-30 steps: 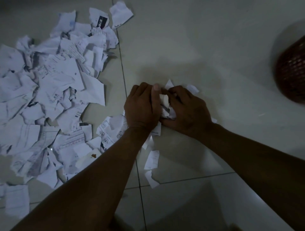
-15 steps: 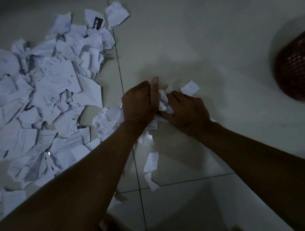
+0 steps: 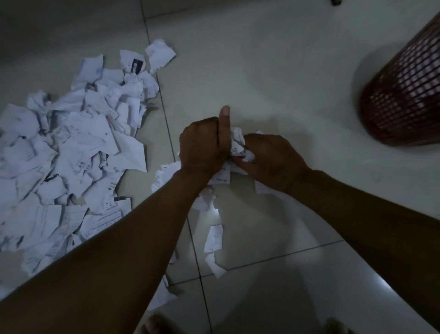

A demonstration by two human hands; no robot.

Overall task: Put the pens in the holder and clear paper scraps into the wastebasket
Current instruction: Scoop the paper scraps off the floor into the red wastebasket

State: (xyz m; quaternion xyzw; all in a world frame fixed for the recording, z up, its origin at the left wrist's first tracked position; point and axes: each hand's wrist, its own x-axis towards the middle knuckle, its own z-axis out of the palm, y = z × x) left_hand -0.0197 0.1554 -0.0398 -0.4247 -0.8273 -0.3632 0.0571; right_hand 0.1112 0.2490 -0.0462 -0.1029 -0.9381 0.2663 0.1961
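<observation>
A bunch of white paper scraps (image 3: 238, 145) is squeezed between my two hands just above the tiled floor. My left hand (image 3: 202, 145) is closed around the bunch with the thumb sticking up. My right hand (image 3: 271, 157) grips it from the right. A big heap of torn paper scraps (image 3: 71, 155) covers the floor to the left. Two loose scraps (image 3: 214, 238) lie on the floor below my hands. A dark red mesh wastebasket (image 3: 404, 100) stands at the right edge. No pens or holder are in view.
The floor (image 3: 273, 71) is pale tile with dark grout lines. A small dark object (image 3: 336, 2) sits at the top edge. My toes (image 3: 154, 324) show at the bottom edge.
Both hands have drawn the scraps into a tighter bunch and lifted slightly. My view has tilted up, so more of the wastebasket shows at the right.
</observation>
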